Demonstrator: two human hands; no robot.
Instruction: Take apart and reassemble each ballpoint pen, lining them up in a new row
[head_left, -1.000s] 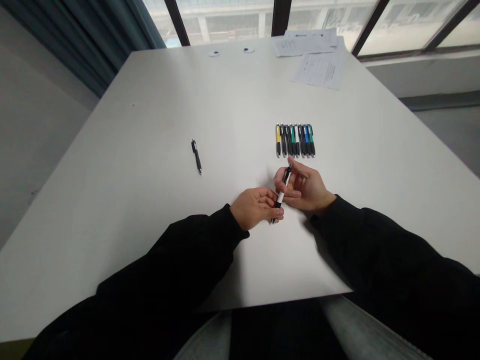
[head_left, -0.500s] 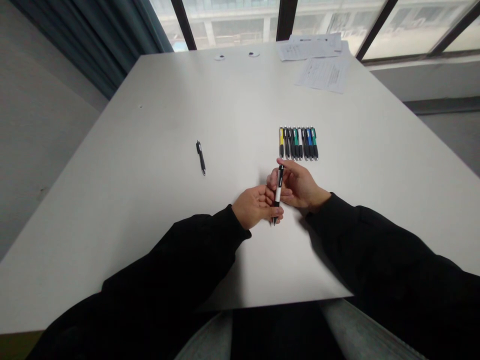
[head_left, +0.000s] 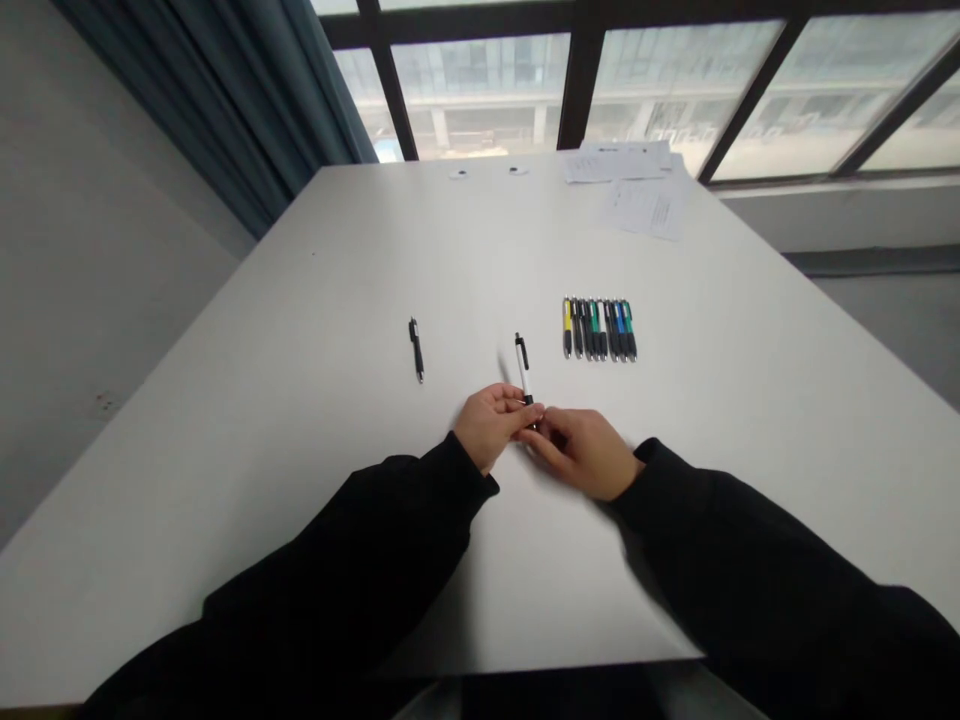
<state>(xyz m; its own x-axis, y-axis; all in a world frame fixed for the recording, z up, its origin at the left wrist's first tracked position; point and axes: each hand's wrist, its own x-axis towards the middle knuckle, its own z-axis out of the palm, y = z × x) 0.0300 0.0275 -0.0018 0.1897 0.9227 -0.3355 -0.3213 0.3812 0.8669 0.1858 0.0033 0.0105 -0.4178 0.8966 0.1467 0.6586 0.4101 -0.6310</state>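
Observation:
A white pen with black ends (head_left: 524,368) points up and away, its lower part between the fingers of my left hand (head_left: 491,422). My right hand (head_left: 589,452) is at the pen's lower tip, thumb and fingers pinched there; the tip itself is mostly hidden by the fingers. Beyond and to the right, a row of several pens (head_left: 599,330) lies side by side, with yellow, black, green, white and blue bodies. A single black pen (head_left: 417,350) lies to the left of my hands.
The white table (head_left: 300,400) extends to the windows. Printed papers (head_left: 645,207) lie at its far right corner. Two small white objects with dark spots, a left one (head_left: 458,175) and a right one (head_left: 518,171), sit by the far edge.
My right hand has moved from the pen's upper part down to its lower tip. The pen now leans left instead of right. The view has tilted up.

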